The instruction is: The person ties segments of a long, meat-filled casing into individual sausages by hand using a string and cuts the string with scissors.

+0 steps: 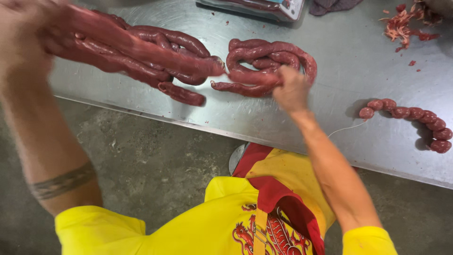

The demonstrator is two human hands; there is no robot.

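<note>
My left hand [26, 28] is raised at the upper left and grips one end of a long dark-red sausage [141, 52] that stretches right above the steel table [349, 71]. My right hand [291, 89] is closed on the sausage rope where it joins a coiled pile of sausage [269, 59] in the table's middle. More loops of sausage [179, 71] lie under the lifted length. A chain of short tied sausage links [415, 118] curves at the right, with a white string [347, 128] trailing from it.
Meat and casing scraps [403, 23] lie at the far right corner. A tray edge [264, 8] and a dark cloth [332, 5] sit at the back. The table's front edge runs diagonally above a concrete floor [155, 160]. I wear a yellow and red shirt [264, 208].
</note>
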